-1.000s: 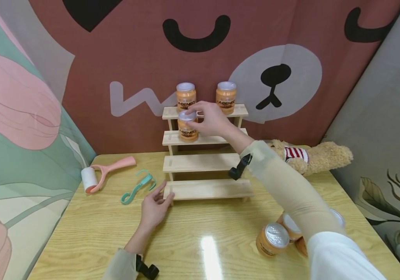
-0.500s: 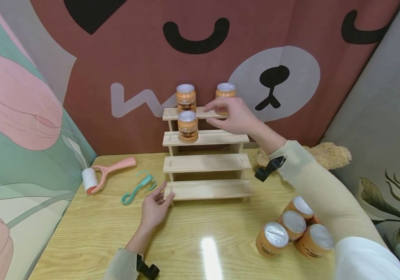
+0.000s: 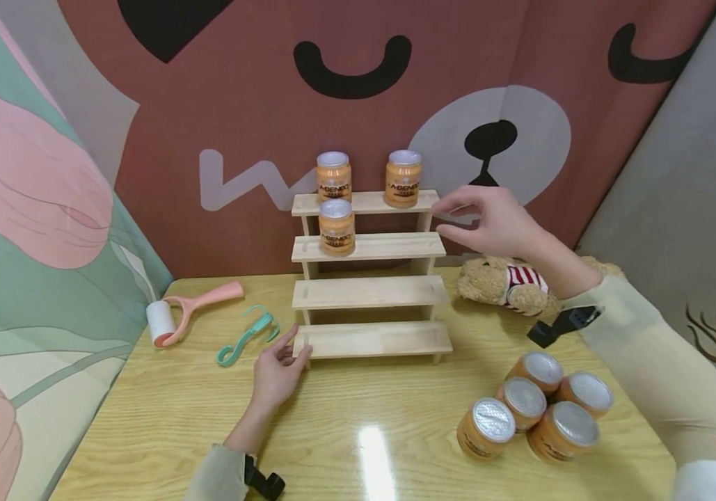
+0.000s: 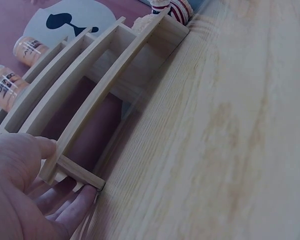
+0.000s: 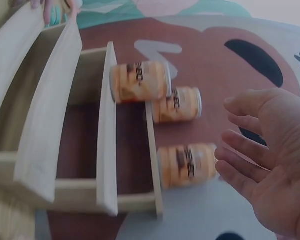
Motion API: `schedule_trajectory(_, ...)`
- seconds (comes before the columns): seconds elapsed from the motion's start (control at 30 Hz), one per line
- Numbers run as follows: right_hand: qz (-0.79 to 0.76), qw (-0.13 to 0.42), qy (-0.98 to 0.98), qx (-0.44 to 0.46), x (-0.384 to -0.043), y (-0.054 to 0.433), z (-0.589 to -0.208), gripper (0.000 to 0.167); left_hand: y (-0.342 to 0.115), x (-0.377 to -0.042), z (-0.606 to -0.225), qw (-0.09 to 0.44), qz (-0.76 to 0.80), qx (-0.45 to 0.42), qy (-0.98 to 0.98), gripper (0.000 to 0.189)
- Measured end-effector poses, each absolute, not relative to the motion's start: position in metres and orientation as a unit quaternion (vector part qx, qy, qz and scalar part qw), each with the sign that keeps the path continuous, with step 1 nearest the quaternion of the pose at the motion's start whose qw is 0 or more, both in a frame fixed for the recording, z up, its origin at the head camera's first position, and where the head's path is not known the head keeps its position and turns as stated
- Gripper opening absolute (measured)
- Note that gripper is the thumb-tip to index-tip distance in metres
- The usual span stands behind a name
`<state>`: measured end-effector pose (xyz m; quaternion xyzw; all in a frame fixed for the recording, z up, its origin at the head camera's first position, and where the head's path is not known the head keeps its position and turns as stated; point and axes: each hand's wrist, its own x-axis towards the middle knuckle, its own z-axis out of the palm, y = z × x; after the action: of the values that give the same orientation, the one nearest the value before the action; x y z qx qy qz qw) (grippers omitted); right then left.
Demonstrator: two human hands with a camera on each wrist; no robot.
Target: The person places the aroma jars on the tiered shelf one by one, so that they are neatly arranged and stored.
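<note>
A four-tier-looking wooden display stand [image 3: 367, 292] stands at the table's back. Its top step bears two orange jars, one at left [image 3: 334, 182] and one at right [image 3: 403, 186]. On the left of the step below sits a third jar [image 3: 337, 233]. My left hand [image 3: 275, 372] grips the left end of the bottom step, thumb on top and fingers under it, as the left wrist view shows. Off the stand's upper right, my right hand [image 3: 498, 219] is in the air, fingers relaxed and apart, holding nothing. In the right wrist view that hand [image 5: 270, 160] is beside the jars.
Several orange jars with silvery lids [image 3: 524, 396] stand grouped at the table's right. A teddy bear [image 3: 489, 282] in a striped top lies behind them. A pink-handled lint roller [image 3: 197, 303] and a teal hook [image 3: 248, 341] lie left of the stand. A printed cloth hangs behind.
My right hand has let go of the jar on the second-highest step and moved right, away from the stand. The left hand stays at the bottom step.
</note>
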<state>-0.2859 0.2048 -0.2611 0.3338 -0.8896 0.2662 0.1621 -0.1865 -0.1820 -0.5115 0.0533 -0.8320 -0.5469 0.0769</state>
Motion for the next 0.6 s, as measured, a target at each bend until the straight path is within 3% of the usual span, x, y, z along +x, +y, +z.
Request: schedule_trajectory(0.6, 0.265, 0.143, -0.914, 0.272, -0.251, 0.282, -0.313, 0.029, -0.182, -0.186, -0.51, 0.079, -0.548, 0.059, -0.831, 0.058)
